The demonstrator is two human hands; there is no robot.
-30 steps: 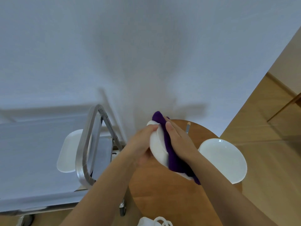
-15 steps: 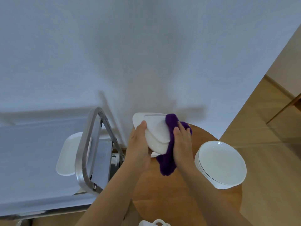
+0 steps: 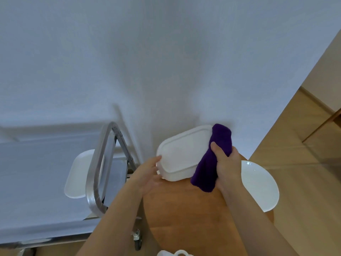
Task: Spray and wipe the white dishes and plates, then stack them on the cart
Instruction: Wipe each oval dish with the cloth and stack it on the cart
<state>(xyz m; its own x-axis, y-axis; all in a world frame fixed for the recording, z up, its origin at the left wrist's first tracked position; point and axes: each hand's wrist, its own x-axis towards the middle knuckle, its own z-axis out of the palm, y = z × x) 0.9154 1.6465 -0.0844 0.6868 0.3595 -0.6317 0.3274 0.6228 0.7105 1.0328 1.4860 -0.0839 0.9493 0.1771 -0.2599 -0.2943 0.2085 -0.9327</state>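
White dish: an oblong dish [image 3: 181, 154] is held up over the far edge of the round wooden table [image 3: 186, 215], with its flat underside facing the camera. A second white rim shows just beneath it, so it may be two nested pieces; I cannot tell.

Change: half a second ago the dish was tilted and seen narrow; it has since swung round to lie broad and nearly level, and the purple cloth [image 3: 212, 159] has slid from its middle to its right end.

Right hand: the right hand [image 3: 226, 163] has its fingers and thumb curled round the cloth, pressing it against the dish's right end.

Left hand: the left hand [image 3: 147, 174] has loosened, with its fingers nearly straight, only cradling the dish's left end rather than clamping it.

Meaning: the wipe of this face looks close to finished; the likely next step is carrying it left.

Cart: the metal cart [image 3: 99, 163] stands just beside the table, with one white tray-shaped dish [image 3: 79, 174] already lying on its shelf.

Waiting: a round white plate [image 3: 258, 185] sits at the table's right edge.

Risk: with the left hand so loose, the dish's weight rests largely on the cloth grip.
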